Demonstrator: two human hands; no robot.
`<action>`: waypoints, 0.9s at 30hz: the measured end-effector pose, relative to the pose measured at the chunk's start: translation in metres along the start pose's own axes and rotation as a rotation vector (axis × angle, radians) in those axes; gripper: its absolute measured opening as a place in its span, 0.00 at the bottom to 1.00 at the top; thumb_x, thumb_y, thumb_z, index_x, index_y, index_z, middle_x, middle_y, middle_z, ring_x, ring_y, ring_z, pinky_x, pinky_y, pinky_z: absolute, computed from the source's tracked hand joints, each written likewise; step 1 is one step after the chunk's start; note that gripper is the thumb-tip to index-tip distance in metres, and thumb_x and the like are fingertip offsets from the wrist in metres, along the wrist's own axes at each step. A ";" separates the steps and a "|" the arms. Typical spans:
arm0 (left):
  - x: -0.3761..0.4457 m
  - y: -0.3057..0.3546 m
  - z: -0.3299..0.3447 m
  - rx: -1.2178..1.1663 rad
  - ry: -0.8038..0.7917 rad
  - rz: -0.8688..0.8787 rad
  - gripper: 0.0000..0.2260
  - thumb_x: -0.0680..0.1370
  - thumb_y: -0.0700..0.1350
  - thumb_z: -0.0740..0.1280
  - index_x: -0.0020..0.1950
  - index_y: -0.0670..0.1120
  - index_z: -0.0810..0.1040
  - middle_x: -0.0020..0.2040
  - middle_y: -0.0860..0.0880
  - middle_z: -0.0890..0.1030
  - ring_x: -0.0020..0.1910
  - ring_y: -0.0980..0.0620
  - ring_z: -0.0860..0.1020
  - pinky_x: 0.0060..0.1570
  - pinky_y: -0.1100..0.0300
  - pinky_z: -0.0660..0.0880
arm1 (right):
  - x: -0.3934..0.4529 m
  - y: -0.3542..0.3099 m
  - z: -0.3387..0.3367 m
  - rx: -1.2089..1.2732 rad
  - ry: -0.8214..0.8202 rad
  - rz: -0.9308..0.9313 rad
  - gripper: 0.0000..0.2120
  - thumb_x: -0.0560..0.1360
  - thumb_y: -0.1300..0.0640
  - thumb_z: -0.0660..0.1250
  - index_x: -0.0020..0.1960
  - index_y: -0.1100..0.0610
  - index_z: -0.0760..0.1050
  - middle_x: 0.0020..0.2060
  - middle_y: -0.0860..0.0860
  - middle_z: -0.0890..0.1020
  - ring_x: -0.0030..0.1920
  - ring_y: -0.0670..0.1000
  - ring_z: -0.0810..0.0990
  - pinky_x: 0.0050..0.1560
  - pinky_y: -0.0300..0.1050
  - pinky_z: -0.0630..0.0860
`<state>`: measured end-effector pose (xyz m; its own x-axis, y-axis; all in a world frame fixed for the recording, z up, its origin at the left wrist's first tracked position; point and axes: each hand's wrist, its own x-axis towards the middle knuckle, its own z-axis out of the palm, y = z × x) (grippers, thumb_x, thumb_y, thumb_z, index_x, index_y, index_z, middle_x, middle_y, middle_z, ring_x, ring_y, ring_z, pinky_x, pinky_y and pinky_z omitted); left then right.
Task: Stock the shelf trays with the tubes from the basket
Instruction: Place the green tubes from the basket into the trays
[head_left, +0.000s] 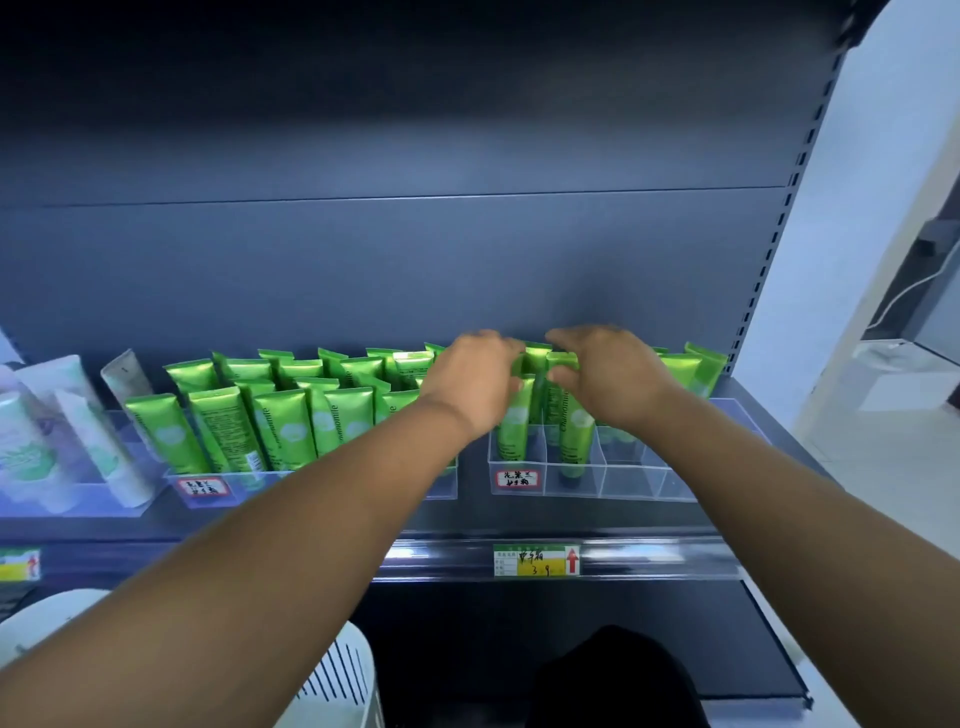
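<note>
Two clear trays stand on the shelf. The left tray (332, 480) is packed with several upright green tubes (283, 428). The right tray (623, 480) has dividers and holds a few green tubes (514, 434) on its left side and at its back. My left hand (475, 384) and my right hand (608, 376) are both over the right tray. Their fingers curl around the crimped tops of the green tubes there. My right hand pinches the top of one tube (574, 436). The white basket (337, 675) sits at the bottom edge, below my left arm.
White and pale tubes (67, 431) stand in another clear tray at the far left. A price tag (537, 560) hangs on the shelf's front rail. The right tray's front right compartments (647, 483) hold nothing. A dark back panel rises behind the shelf.
</note>
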<state>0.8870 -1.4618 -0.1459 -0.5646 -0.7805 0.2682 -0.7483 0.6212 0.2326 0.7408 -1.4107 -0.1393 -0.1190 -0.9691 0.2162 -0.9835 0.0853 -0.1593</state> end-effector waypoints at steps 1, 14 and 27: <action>-0.007 -0.002 -0.005 0.005 0.015 0.010 0.19 0.78 0.45 0.65 0.69 0.45 0.71 0.66 0.43 0.74 0.66 0.44 0.71 0.65 0.52 0.69 | -0.004 -0.008 -0.002 0.021 0.015 -0.021 0.24 0.78 0.51 0.63 0.72 0.56 0.65 0.68 0.55 0.73 0.69 0.57 0.68 0.68 0.50 0.67; -0.170 -0.122 -0.028 0.149 -0.048 -0.247 0.37 0.78 0.56 0.63 0.79 0.45 0.46 0.79 0.48 0.48 0.78 0.51 0.47 0.77 0.55 0.49 | -0.076 -0.174 0.051 0.088 -0.239 -0.251 0.35 0.81 0.46 0.54 0.78 0.54 0.37 0.78 0.48 0.39 0.78 0.49 0.38 0.76 0.47 0.41; -0.302 -0.222 0.039 0.166 -0.385 -0.446 0.38 0.79 0.58 0.60 0.79 0.44 0.42 0.79 0.47 0.45 0.79 0.49 0.45 0.75 0.52 0.49 | -0.131 -0.294 0.210 0.096 -0.600 -0.208 0.38 0.80 0.43 0.54 0.78 0.57 0.37 0.78 0.53 0.40 0.78 0.53 0.38 0.78 0.51 0.41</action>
<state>1.2106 -1.3667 -0.3147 -0.2464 -0.9513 -0.1854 -0.9683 0.2337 0.0877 1.0743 -1.3578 -0.3226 0.1975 -0.9266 -0.3202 -0.9579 -0.1129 -0.2641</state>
